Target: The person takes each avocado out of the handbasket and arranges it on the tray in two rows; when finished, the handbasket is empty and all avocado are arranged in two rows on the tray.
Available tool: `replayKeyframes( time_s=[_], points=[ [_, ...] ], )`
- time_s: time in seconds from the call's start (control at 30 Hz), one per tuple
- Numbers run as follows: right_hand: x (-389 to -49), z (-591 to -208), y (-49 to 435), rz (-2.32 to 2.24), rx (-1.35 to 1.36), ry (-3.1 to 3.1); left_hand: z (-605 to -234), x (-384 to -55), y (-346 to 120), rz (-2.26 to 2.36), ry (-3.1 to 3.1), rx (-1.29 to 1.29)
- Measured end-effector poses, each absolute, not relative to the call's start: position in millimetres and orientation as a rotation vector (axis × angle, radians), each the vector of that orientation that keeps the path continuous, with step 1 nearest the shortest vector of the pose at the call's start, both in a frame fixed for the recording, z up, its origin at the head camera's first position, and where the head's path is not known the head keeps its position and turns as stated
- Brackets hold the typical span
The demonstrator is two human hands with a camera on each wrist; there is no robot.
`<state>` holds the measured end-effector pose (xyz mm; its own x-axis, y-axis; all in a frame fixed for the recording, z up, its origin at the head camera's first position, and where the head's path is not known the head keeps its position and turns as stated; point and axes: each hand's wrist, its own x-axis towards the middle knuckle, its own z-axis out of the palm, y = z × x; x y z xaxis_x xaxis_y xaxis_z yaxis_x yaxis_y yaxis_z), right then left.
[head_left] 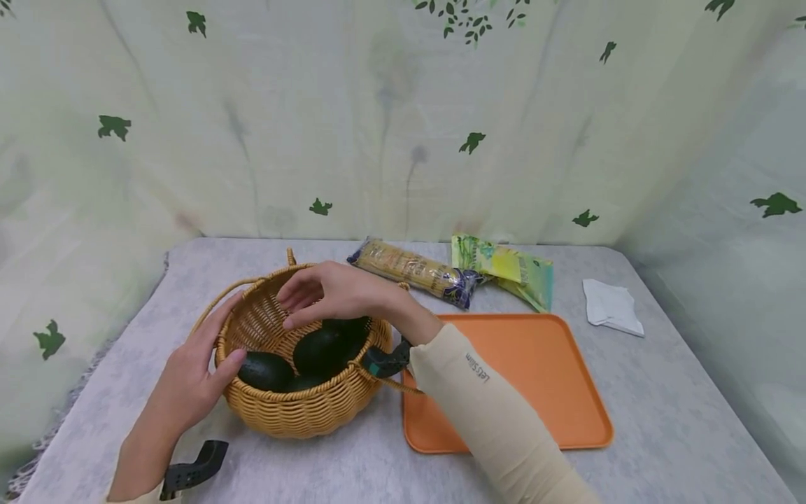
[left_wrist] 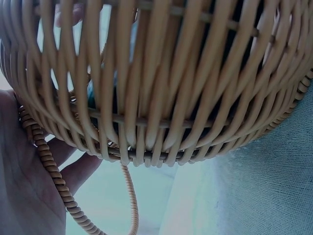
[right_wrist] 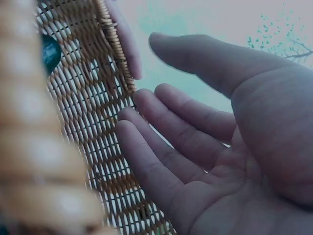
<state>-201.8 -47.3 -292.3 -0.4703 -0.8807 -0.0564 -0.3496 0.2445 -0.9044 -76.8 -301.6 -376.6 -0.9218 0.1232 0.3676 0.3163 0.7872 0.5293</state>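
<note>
The left hand (head_left: 189,378) rests straight-fingered against one wicker basket (head_left: 302,413); inside I count at least four dark avocados (head_left: 319,352). Above them I see the right hand (head_left: 340,292), empty, fingers loosely bent. Further right: one noodle pack (head_left: 412,271), green-yellow packaging (head_left: 504,266) I can't count, one orange tray (head_left: 529,378), one folded white tissue (head_left: 612,306).

I log, viewed remotely: one cream long sleeve (head_left: 497,413), right arm, dark "Let's Slim" lettering (head_left: 477,367) toward its cuff; one cream cuff (head_left: 140,498), left, near edge; one black bent wrist mount (head_left: 195,469), left; one black wrist device (head_left: 395,358), right.
</note>
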Motion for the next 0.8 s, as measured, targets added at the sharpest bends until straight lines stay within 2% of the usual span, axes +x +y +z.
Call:
replayKeyframes(
  time_s=[0.3, 0.8],
  points=[
    [-206.7, -302.3, -53.5, -1.169, -1.054, 1.931, -376.6, -77.0, -300.1, -0.865, -2.66, -0.33],
    [-209.3, -303.0, -55.3, -0.863, -1.17, 2.06, -377.7, -74.8, -299.0, -0.851, -2.637, -0.324]
  ],
)
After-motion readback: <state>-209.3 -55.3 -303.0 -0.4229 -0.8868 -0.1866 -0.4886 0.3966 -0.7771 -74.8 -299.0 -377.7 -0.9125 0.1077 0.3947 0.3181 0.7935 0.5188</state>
